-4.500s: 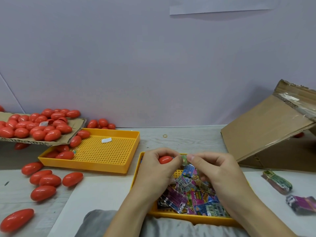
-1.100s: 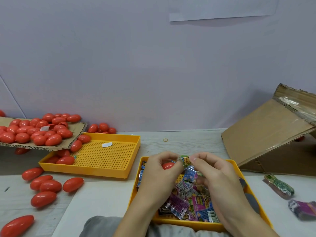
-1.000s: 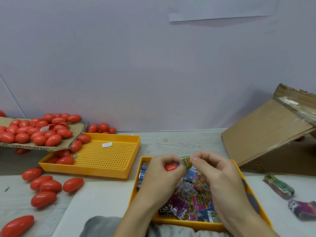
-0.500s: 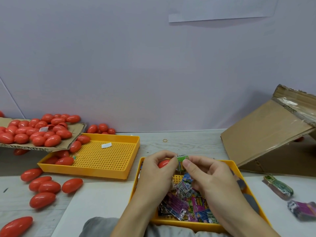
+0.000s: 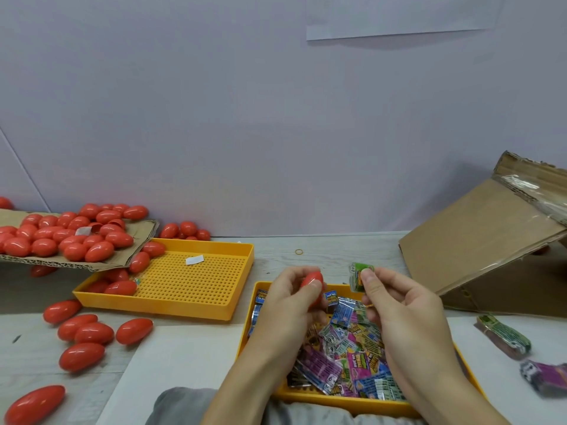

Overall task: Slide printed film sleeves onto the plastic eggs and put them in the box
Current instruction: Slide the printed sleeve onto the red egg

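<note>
Over the near edge of the tabletop, the left hand [image 5: 288, 299] holds a red egg [image 5: 311, 278] in curled fingers, its tip up, while just to its right the right hand [image 5: 399, 305] pinches a green sleeve [image 5: 357, 276], not yet touching the egg.

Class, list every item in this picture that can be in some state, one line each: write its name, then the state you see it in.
Left hand: grips a red egg.
Red egg: held, bare, no sleeve on it.
Right hand: pinches a green sleeve.
Green sleeve: held apart from the egg.
Near yellow tray: holds loose printed sleeves.
Far yellow tray: mostly bare, a few eggs at its left end.
Cardboard box: tipped, flap raised.
</note>
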Demonstrator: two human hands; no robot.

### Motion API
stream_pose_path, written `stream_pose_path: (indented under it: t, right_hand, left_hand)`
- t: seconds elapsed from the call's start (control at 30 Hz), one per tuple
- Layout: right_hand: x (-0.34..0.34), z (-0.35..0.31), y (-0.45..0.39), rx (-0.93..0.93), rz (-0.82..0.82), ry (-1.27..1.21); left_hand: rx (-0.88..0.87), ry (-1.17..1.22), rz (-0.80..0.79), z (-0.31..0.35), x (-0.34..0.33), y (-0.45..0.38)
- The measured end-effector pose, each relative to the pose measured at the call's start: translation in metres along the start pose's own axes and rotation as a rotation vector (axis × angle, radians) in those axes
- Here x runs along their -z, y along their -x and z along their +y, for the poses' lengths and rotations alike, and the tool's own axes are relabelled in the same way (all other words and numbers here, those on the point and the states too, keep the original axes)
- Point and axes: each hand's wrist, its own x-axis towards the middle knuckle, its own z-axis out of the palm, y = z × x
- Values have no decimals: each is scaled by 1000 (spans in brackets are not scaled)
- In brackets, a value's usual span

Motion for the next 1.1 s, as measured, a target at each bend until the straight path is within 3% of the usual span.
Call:
stream_pose_path:
  t: [0.2, 0.6, 1.1]
  right_hand:
    - [2, 3, -1, 2, -12, 51]
    - [5, 2, -2, 16, -12, 85]
    - [8, 0, 0, 38, 24, 224]
  left_hand:
    - [-136, -133, -44, 3, 4, 5]
    - [-73, -40, -20, 2, 2, 3]
    - [-177, -216, -49, 2, 5, 4]
